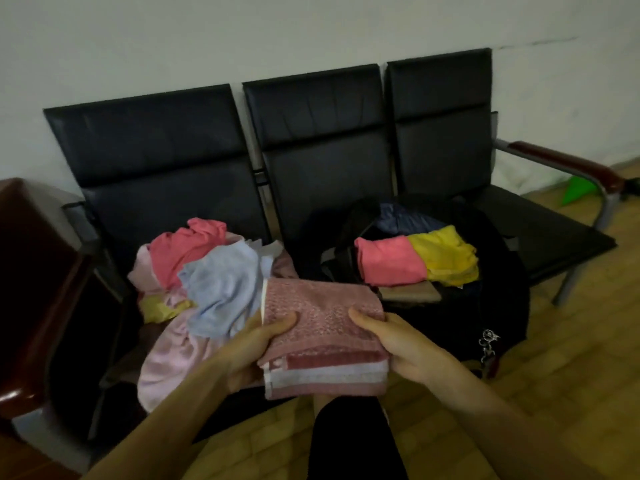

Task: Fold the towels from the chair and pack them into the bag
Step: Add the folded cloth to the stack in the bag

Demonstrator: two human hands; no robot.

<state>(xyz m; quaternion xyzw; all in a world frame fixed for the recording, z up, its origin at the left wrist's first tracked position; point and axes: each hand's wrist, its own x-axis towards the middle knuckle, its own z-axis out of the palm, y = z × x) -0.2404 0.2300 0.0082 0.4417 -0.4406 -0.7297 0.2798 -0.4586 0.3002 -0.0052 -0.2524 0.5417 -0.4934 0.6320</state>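
Observation:
A folded dusty-pink towel (322, 334) with a white band is held in front of the chairs. My left hand (256, 344) grips its left edge, thumb on top. My right hand (398, 344) grips its right edge the same way. On the left seat lies a loose pile of towels: a coral one (187, 247), a light blue one (225, 285), a pale pink one (173, 362) and a yellow one (156, 308). The open black bag (485, 306) stands on the middle seat. Inside it lie a folded coral towel (391, 261), a yellow towel (446, 258), a beige one (408, 292) and a dark blue one (405, 218).
A row of three black chairs (325, 140) stands against a white wall, with a brown armrest (568, 164) at the right end. A dark red chair (31, 271) stands at the far left. A green object (578, 194) lies on the wooden floor at the right.

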